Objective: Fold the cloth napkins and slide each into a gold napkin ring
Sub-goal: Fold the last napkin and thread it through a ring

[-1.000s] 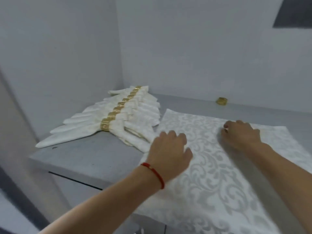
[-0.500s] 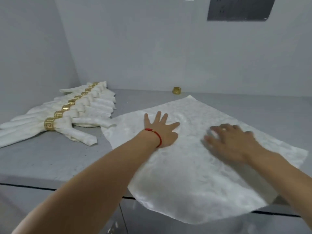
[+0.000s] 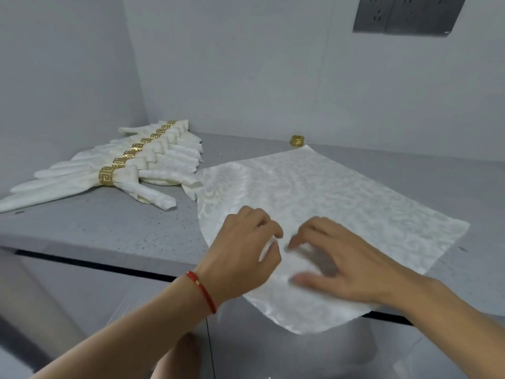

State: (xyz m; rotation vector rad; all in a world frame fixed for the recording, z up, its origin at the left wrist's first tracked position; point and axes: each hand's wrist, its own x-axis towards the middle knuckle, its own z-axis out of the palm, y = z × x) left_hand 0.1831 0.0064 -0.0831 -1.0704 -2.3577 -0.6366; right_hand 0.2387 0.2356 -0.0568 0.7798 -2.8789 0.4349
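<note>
A white damask napkin (image 3: 328, 192) lies spread flat on the grey counter (image 3: 114, 228), with its near corner hanging over the front edge. My left hand (image 3: 246, 253), which wears a red wrist cord, pinches a small fold of the napkin near its middle. My right hand (image 3: 341, 263) is blurred. Its bent fingertips rest on the cloth just right of the left hand, and the thumb is spread apart. A loose gold napkin ring (image 3: 297, 140) stands at the back by the wall. Several folded napkins in gold rings (image 3: 131, 170) lie in a row at the left.
White walls close off the counter at the back and left. A grey socket panel (image 3: 404, 15) is mounted on the back wall at the upper right. Below the counter's front edge (image 3: 109, 266) is a cabinet face.
Both hands have drawn back from flat, spread positions toward the near middle of the napkin and come close together. The left hand's fingers have curled onto the cloth. The camera has shifted.
</note>
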